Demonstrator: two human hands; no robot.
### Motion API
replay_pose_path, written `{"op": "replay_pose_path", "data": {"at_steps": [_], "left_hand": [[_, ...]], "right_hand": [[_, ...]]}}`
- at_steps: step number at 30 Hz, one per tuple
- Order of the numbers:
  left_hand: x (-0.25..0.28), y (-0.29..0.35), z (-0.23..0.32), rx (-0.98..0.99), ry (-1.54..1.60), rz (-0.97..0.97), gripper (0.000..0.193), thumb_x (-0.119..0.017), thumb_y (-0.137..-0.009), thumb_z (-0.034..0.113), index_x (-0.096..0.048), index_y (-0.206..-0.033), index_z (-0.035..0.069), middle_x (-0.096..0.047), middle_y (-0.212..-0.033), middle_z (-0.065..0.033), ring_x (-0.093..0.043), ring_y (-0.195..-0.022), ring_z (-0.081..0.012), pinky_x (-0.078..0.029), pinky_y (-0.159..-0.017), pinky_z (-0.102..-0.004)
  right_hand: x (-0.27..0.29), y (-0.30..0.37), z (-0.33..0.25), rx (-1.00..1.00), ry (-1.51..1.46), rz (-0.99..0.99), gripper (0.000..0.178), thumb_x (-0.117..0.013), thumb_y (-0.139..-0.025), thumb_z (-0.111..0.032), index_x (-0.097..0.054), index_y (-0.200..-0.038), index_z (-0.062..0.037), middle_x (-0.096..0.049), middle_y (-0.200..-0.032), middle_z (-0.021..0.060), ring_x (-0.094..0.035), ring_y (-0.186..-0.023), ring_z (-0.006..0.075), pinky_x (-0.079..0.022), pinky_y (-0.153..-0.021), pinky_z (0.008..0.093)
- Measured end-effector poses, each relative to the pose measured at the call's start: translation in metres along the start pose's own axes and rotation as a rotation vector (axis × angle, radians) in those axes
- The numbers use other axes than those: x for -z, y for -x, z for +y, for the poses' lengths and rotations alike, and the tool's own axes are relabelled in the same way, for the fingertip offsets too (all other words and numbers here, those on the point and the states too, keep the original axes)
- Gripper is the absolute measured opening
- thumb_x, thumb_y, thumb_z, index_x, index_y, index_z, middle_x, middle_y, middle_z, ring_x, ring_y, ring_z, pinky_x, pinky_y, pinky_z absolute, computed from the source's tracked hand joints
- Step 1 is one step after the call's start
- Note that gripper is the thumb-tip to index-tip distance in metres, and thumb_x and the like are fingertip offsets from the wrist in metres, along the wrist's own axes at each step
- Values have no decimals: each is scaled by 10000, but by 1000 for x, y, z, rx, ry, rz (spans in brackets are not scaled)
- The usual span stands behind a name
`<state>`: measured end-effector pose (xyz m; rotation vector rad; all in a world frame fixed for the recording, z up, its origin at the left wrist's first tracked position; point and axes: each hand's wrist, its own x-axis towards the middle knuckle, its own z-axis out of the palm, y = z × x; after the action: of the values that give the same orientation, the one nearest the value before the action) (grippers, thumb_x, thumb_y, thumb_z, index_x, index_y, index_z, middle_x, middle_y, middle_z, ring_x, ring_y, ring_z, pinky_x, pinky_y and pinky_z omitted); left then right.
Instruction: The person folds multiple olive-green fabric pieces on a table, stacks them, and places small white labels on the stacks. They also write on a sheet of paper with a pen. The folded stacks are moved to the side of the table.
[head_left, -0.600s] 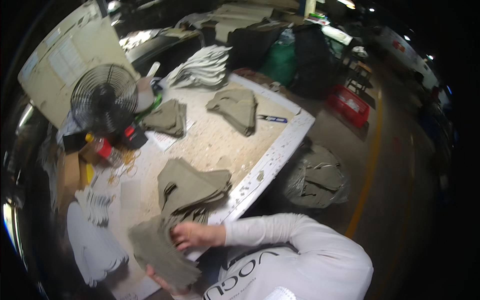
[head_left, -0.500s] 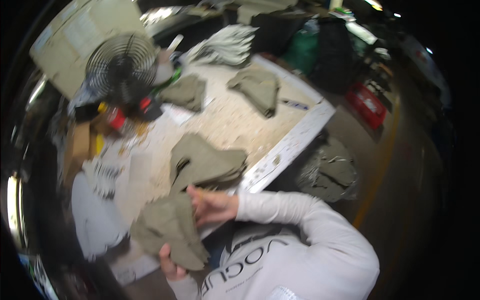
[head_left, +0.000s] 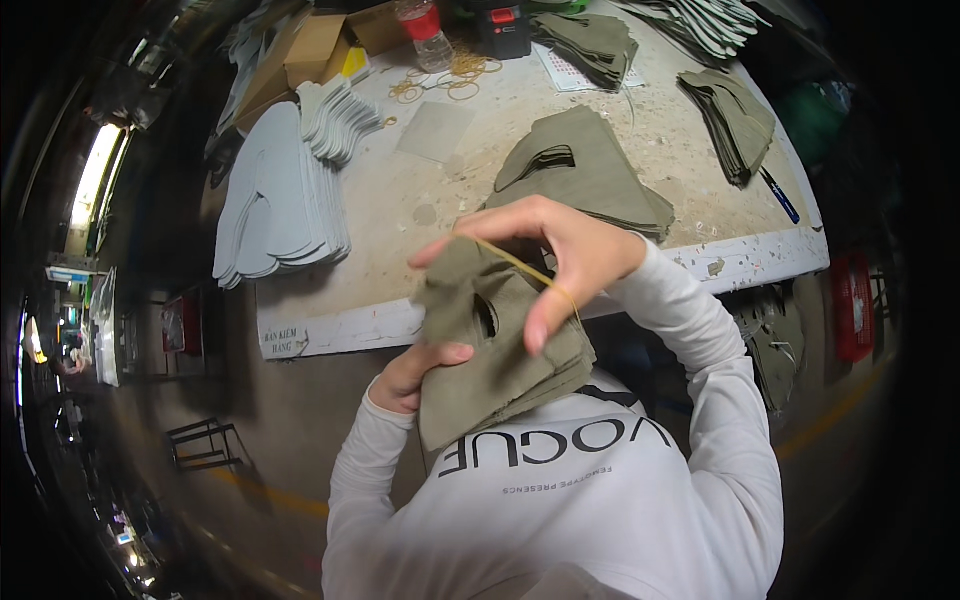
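Note:
In front of my chest I hold a stack of olive fabric pieces (head_left: pixel 470 385) with a dark slit. My left hand (head_left: pixel 408 375) grips its left edge, thumb on top. Over the stack's upper end arches my right hand (head_left: pixel 575 240), fingers and thumb spread wide. A tan rubber band (head_left: pixel 513 262) is stretched from its fingers past its thumb, across the top of the stack. Just beyond lies a second olive stack (head_left: pixel 600 175) on the table (head_left: pixel 400 225). The underside of the held stack is hidden.
Grey cut pieces (head_left: pixel 285 215) are piled at the left. More olive stacks (head_left: pixel 740 120) lie far right, near a blue pen (head_left: pixel 780 195). Loose rubber bands (head_left: pixel 455 78), a bottle (head_left: pixel 428 40) and a cardboard box (head_left: pixel 315 52) stand at the back. A red crate (head_left: pixel 852 305) is on the right.
The view has turned and steadied. The held stack is now up against my chest. My right hand has moved from the stack's side to over its top, with the rubber band stretched.

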<state>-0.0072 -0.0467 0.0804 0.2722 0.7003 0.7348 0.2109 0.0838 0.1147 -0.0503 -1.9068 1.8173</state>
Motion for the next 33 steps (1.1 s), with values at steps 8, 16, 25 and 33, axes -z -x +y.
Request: {"op": "replay_pose_path", "data": {"at_steps": [8,16,25,33], "left_hand": [[16,-6,7,-29,42,-403,488,-538,-918,231,-449,-1335,-6,-592,-1236,-160,-605,-1122,-276,-490,-984,-400],[22,-8,24,-517,397,-69,469,-483,-958,337,-524,-1285,5,-624,-1223,-169,-639,-1060,-300,-516,-939,-441],[46,-13,35,-726,473,-288,545,-458,-963,354,-450,-1367,-11,-527,-1358,-188,-542,-1209,-350,-433,-1037,-497],[15,-3,11,-368,-126,64,628,-580,-853,166,-358,-1415,-6,-510,-1352,-152,-550,-1198,-274,-463,-1004,-391]], "right_hand": [[-23,-9,-31,391,334,-199,710,-842,-640,-507,-687,-1097,13,-602,-809,35,-594,-761,190,-435,-791,334],[-34,41,-28,340,185,-81,484,-817,-726,-371,-724,-1021,1,-621,-690,13,-593,-608,161,-449,-620,292],[-37,73,13,186,-1003,693,1170,-686,-723,-660,-159,-1495,44,-115,-1588,197,-86,-1484,274,-180,-1159,572],[-38,49,50,-20,-845,319,990,-431,-859,-746,-273,-1470,17,-446,-1432,131,-437,-1325,206,-361,-1096,381]]}}
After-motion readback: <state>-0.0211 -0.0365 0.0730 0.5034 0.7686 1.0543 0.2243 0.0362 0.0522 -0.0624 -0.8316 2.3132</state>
